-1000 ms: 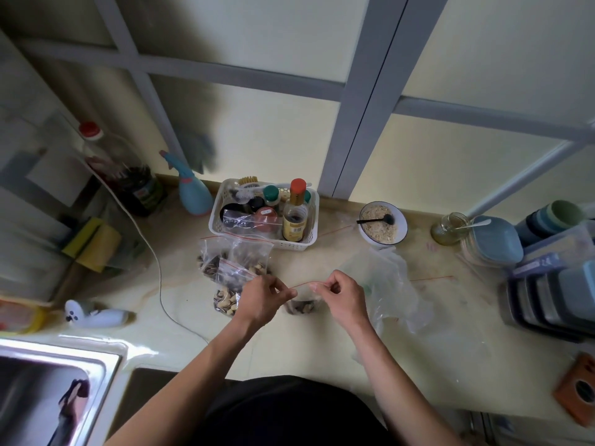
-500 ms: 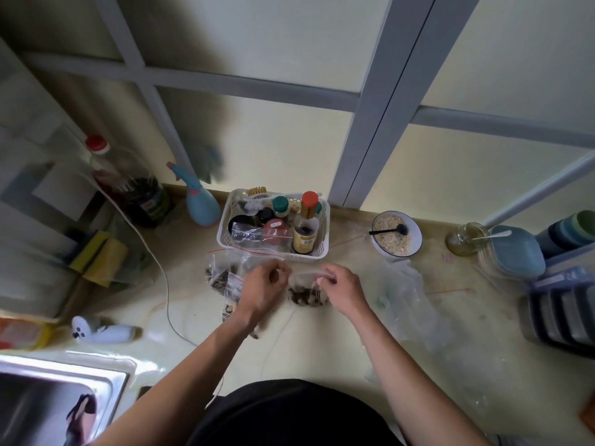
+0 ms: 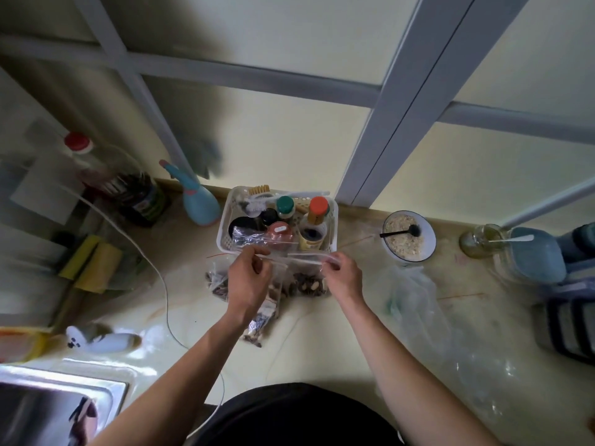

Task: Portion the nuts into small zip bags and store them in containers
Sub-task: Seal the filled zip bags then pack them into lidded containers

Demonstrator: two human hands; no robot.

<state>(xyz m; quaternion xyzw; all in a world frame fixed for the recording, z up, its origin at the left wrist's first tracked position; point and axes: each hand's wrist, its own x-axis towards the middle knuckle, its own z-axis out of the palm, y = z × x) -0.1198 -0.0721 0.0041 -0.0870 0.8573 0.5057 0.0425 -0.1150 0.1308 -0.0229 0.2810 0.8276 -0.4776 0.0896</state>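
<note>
A small clear zip bag [image 3: 306, 278] with dark and pale nuts in its bottom hangs between my hands above the counter. My left hand [image 3: 249, 278] pinches the left end of its zip strip and my right hand [image 3: 343, 275] pinches the right end. Other filled zip bags [image 3: 215, 281] lie on the counter under and left of my left hand, and one more zip bag [image 3: 260, 323] lies nearer to me. Stacked plastic containers [image 3: 566, 320] stand at the right edge.
A white basket [image 3: 225, 235] of sauce bottles stands just behind my hands. A bowl of oats [image 3: 407, 236] with a black spoon is at right rear. A large crumpled clear bag [image 3: 418, 304] lies right. A blue spray bottle [image 3: 198, 201], a white cable and a sink [image 3: 48, 407] are left.
Both hands carried the nut bag away from me toward the basket and spread apart along its zip strip. The camera view also shifted closer.
</note>
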